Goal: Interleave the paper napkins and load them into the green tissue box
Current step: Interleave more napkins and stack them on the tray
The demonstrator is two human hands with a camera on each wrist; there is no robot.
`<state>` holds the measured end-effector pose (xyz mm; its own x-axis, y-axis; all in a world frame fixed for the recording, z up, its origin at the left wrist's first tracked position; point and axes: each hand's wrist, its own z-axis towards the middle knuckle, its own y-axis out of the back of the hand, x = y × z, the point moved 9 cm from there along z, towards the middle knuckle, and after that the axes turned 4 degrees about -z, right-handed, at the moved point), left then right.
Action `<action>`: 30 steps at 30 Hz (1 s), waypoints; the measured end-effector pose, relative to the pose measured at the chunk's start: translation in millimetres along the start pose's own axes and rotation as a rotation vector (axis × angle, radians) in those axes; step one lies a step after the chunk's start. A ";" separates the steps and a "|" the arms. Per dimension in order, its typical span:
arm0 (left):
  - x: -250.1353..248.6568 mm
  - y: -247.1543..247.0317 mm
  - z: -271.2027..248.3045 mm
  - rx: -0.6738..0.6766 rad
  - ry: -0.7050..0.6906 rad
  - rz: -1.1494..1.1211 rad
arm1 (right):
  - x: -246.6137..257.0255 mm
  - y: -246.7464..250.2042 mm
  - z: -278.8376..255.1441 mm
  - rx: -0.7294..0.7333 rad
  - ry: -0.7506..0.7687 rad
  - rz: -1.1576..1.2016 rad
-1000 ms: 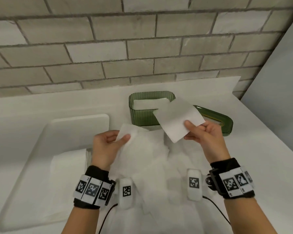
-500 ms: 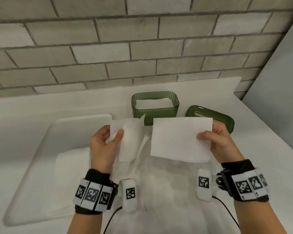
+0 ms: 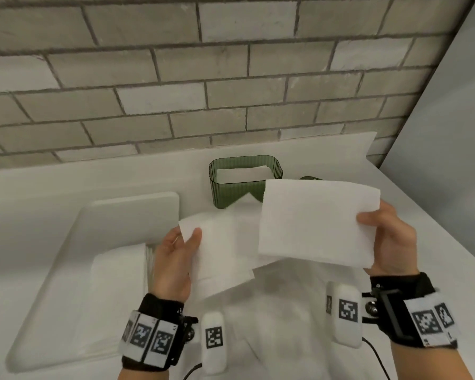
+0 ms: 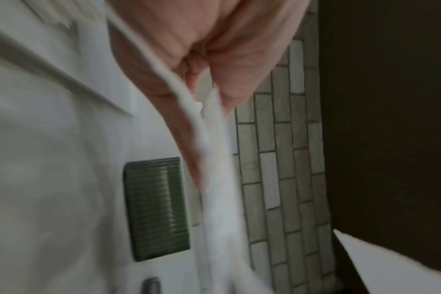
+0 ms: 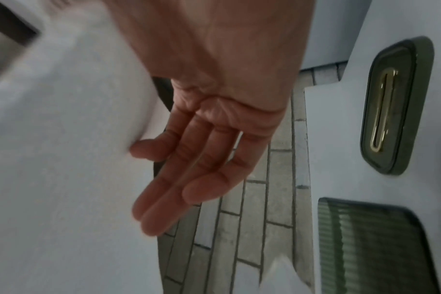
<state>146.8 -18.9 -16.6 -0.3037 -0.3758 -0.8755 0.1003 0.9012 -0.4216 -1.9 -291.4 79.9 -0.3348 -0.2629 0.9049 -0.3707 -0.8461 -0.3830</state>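
Observation:
The green ribbed tissue box (image 3: pixel 239 192) stands open at the back of the white counter, with white napkins (image 3: pixel 242 172) lying inside it. My right hand (image 3: pixel 387 242) pinches the right edge of a flat white napkin (image 3: pixel 313 223) between thumb and forefinger, held up in front of the box; its other fingers (image 5: pixel 179 189) stay straight. My left hand (image 3: pixel 176 259) pinches the corner of a second napkin (image 3: pixel 220 256), lower and to the left. The wrist views show the box (image 4: pixel 156 208) (image 5: pixel 373 244) beyond each hand.
The green lid (image 5: pixel 395 105) with its gold slot lies right of the box, mostly hidden behind the raised napkin in the head view. A white tray (image 3: pixel 93 259) with a napkin stack (image 3: pixel 118 286) sits at left. Loose napkins (image 3: pixel 280 319) cover the counter below my hands. A brick wall (image 3: pixel 203 78) rises behind.
My right hand has turned its napkin flat and raised it to the right. My left hand has lifted its napkin off the pile and holds it apart from the other.

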 end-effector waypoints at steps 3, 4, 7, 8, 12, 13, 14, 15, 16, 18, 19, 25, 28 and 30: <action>12.6 4.2 -3.9 0.021 0.027 0.043 | -8.7 13.3 -5.4 -0.054 -0.054 -0.149; 13.6 2.4 -5.5 0.049 0.034 0.062 | -14.2 12.8 -8.3 -0.039 -0.087 -0.205; 14.9 -2.9 -7.5 0.125 0.056 0.053 | -31.3 -3.1 -19.6 0.084 -0.170 -0.282; 16.1 -4.1 -7.7 0.143 0.067 0.030 | -35.9 -13.1 -24.6 0.145 -0.189 -0.288; 18.5 -7.7 -13.3 0.211 0.109 -0.051 | -48.6 -43.8 -34.9 0.285 -0.224 -0.145; 18.5 -8.4 -14.8 0.229 0.118 -0.077 | -51.7 -48.2 -33.2 0.296 -0.228 -0.094; 17.7 -10.0 -16.6 0.251 0.127 -0.104 | -57.6 -50.9 -31.0 0.294 -0.243 -0.057; 16.8 -11.9 -18.2 0.275 0.137 -0.131 | -66.1 -50.3 -28.0 0.268 -0.266 -0.034; 16.0 -14.5 -20.1 0.299 0.149 -0.159 | -76.3 -47.3 -24.6 0.225 -0.289 -0.021; 17.2 -19.0 -22.4 0.336 0.175 -0.195 | -97.0 -39.4 -20.3 0.120 -0.336 -0.042; 18.7 -19.9 -22.3 0.346 0.186 -0.205 | -107.3 -36.4 -19.6 0.082 -0.366 -0.070; 24.7 -18.5 -17.7 0.384 0.225 -0.227 | -137.4 -39.0 -19.0 0.035 -0.480 -0.137; 23.0 -13.4 -11.7 0.387 0.178 -0.180 | -131.9 -37.6 -16.4 0.032 -0.430 -0.208; 19.7 -10.0 -9.9 0.383 0.151 -0.176 | -123.8 -36.7 -16.1 0.042 -0.383 -0.237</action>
<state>130.4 -33.2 -27.3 -0.4799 -0.4552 -0.7500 0.3693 0.6706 -0.6433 39.2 -220.4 -21.1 0.1026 -0.2051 0.9733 -0.3605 -0.9197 -0.1557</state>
